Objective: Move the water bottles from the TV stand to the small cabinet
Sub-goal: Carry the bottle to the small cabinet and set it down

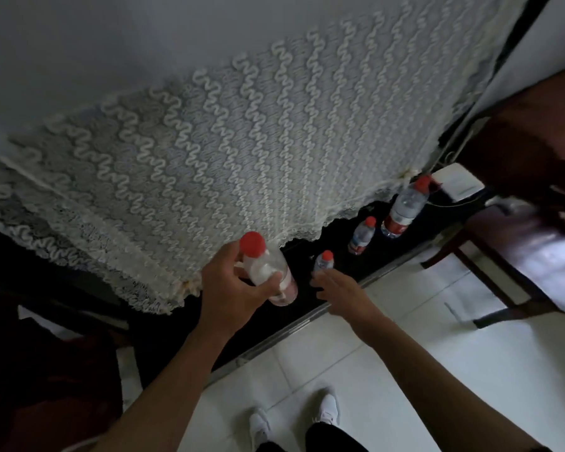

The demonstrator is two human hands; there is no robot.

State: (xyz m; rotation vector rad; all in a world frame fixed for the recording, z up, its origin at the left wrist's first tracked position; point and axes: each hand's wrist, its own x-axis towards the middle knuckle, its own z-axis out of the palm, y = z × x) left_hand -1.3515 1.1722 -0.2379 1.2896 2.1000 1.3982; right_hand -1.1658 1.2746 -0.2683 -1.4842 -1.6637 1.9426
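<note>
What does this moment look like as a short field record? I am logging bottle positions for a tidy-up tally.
left hand: left hand grips a clear plastic water bottle with a red cap
right hand: right hand, fingers straight, reaches toward the nearest small red-capped bottle
bottles on stand: three upright on the black TV stand top: nearest small bottle, middle small red-capped bottle, far larger red-capped bottle
cover: white lace cloth drapes behind the bottles
floor: white tiles
small cabinet: cannot be identified
</note>
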